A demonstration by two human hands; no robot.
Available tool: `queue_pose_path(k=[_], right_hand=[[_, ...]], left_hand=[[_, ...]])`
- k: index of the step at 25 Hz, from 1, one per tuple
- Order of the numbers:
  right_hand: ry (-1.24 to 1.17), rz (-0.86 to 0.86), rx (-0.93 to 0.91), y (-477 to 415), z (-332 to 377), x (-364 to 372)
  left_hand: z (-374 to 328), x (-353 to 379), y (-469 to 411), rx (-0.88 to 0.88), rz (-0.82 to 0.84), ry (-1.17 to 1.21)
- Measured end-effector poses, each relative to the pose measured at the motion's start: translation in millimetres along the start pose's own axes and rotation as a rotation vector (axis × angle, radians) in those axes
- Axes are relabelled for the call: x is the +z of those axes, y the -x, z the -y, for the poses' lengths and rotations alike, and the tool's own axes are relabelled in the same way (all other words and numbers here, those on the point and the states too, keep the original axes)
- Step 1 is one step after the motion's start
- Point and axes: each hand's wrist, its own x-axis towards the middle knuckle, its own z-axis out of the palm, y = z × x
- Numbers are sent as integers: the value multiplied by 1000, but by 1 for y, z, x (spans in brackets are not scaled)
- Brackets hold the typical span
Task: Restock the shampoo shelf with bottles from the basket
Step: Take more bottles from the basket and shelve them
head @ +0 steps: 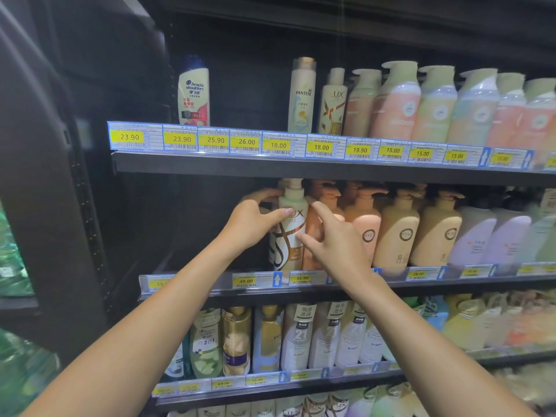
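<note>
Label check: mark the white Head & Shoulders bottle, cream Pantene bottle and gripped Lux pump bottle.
white Head & Shoulders bottle [193,94]: head view, front label.
cream Pantene bottle [301,97]: head view, label.
white-and-gold Lux pump bottle [287,255]: head view, lower body.

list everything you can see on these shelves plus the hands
Lux pump bottle: one, white and gold, left end of middle shelf
Head & Shoulders bottle: one, white, blue cap, top shelf left
Pantene bottle: one, cream, top shelf
small Lux bottle: one, gold, right of the Pantene
pastel pump bottles: several, pink, green, blue, top shelf right
tan pump bottles: two, middle shelf
lilac bottles: two, middle shelf right
white "21" bottles: three, lower shelf
price tags: many, yellow, shelf edges
left hand: grips the Lux pump bottle
right hand: thumb touches that bottle's front
</note>
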Motion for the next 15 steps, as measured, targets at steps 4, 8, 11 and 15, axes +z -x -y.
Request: queue_pose_path(k=[4,8,11,15], right_hand=[[-42,23,30,2,1,0],[-203,28,94,19,-1,-9],[-244,30,48,39,-1,-12],[-256,152,-10,66,3,-6]], left_hand=[[1,2,2,25,-18,4],[-1,4,4,56,-54,-40],[-1,2,15,60,-84,-120],[15,-8,59,108,-206,-465]])
